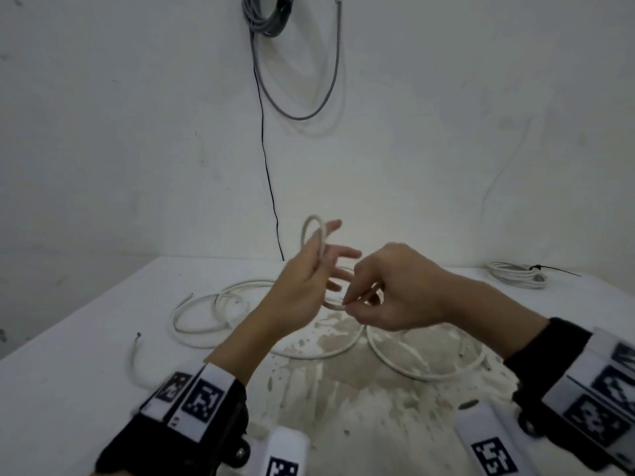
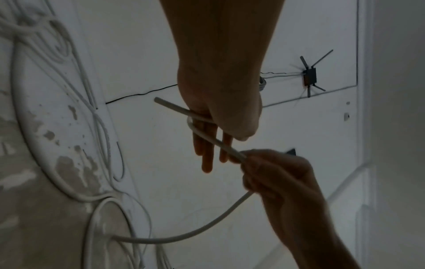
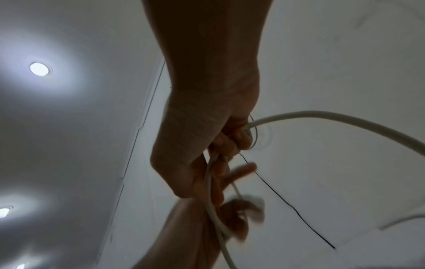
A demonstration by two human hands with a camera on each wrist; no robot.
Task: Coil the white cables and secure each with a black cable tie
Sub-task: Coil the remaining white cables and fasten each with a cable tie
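Observation:
A white cable (image 1: 311, 221) loops once round the straight fingers of my left hand (image 1: 309, 269), raised above the table (image 1: 86, 338). In the left wrist view its cut end (image 2: 158, 100) sticks out past the thumb, which pins the cable (image 2: 220, 143) to the fingers. My right hand (image 1: 364, 300) pinches the same cable just right of the left hand, as the left wrist view shows (image 2: 264, 167). From the right hand (image 3: 230, 145) the cable (image 3: 322, 116) arcs away and down to loose loops (image 1: 429, 367) on the table.
More loose white cable (image 1: 206, 310) lies left of centre, with a short piece (image 1: 134, 359) near the left edge. A coiled white cable (image 1: 515, 274) bound by a black tie (image 1: 556, 269) sits back right. Grey cables (image 1: 268, 15) and a thin black wire (image 1: 268, 173) hang on the wall.

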